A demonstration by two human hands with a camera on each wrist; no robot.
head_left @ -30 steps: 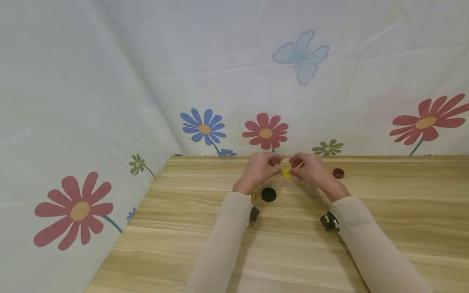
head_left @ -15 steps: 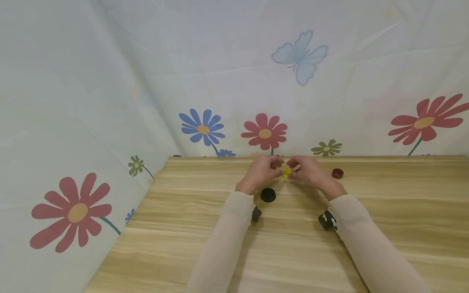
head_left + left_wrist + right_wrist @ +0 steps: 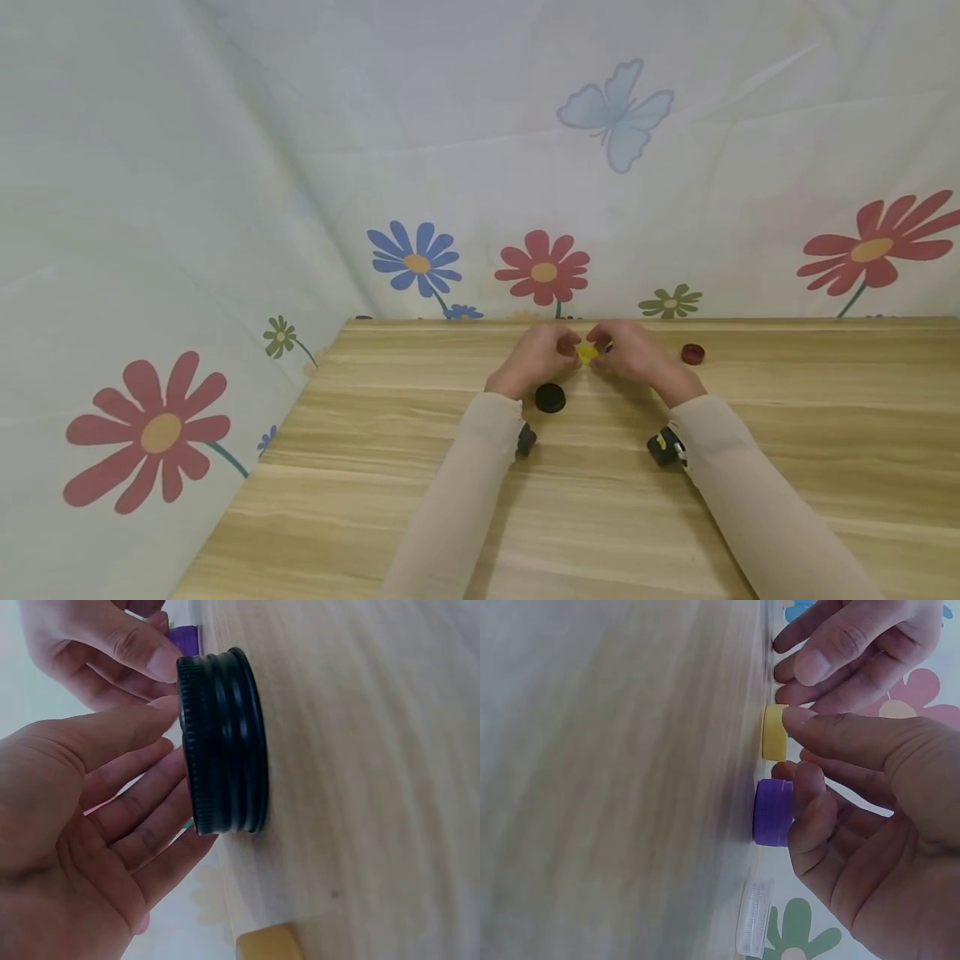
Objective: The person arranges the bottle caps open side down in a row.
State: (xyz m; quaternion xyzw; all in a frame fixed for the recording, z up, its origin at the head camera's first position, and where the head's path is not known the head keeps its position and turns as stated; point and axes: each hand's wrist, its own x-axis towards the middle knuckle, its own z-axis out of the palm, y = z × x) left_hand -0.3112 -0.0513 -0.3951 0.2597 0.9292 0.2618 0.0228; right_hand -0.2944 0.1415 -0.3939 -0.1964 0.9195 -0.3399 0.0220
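A small yellow bottle cap [image 3: 587, 356] stands between both hands near the table's back edge. The right hand [image 3: 633, 352] holds it; in the right wrist view the thumb tip lies against the yellow cap [image 3: 773, 733], with fingers partly hidden behind. The left hand [image 3: 538, 354] is at the cap's other side, its fingers gently bent; whether they touch the cap is hidden. A purple bottle cap [image 3: 773, 812] sits beside the right hand's curled fingers. Close to the left wrist is a black ridged jar lid [image 3: 225, 742], which hides the left fingertips in that wrist's view.
To the right of the hands lies a dark red cap [image 3: 693, 354]. A clear ridged cap [image 3: 754, 919] stands past the purple one. An orange-yellow piece [image 3: 268, 943] shows by the black lid. Behind the wooden table [image 3: 337, 417] hangs a flowered cloth [image 3: 480, 158].
Both hands have come closer together and lower around the yellow cap, and the right fingers have closed on it. The black lid and the dark red cap stay put.
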